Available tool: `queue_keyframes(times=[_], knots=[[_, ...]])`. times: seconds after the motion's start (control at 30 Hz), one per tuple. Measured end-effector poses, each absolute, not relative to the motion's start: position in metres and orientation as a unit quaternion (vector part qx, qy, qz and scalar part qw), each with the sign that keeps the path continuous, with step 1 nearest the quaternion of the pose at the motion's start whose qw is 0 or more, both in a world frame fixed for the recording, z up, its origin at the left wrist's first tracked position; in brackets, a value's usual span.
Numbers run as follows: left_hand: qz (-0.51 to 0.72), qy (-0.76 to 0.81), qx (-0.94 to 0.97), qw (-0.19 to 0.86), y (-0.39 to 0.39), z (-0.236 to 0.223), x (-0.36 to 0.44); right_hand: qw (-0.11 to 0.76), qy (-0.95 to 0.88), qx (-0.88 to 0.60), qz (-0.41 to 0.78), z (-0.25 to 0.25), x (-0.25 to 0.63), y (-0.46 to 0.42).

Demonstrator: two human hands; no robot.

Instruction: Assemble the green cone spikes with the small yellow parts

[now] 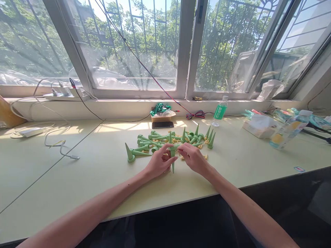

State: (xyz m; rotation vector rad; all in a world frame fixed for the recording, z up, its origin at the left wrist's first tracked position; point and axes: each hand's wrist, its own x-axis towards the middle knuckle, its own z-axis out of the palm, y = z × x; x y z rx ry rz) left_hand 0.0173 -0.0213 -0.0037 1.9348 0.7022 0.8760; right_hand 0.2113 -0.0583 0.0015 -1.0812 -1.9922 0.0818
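My left hand [161,160] is closed around a green plastic watering spike [173,166], whose point faces down toward me. Close beside it, my right hand [192,156] has thumb and fingers pinched together at the spike's wide end. What those fingers hold is too small to make out. Behind both hands lies a pile of similar green spikes [147,142], some on their sides and some standing point up. Small yellow plastic pieces [206,157] are scattered among them. One more spike [130,155] stands upright left of the pile.
Behind the pile are a black phone [162,125] and a small box [161,119] with green items. A water bottle [220,112], tissue box [258,127] and drink bottle [289,131] stand to the right. White cables [60,146] cross the table's left side.
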Motion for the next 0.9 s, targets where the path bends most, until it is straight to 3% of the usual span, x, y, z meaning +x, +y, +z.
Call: queue_keyframes(times=[0.9], knots=[[0.379,0.321,0.779,0.383,-0.0256,0.0,0.0207,0.413,-0.811,-0.411,0.053,0.0002,0.2109,-0.0611]])
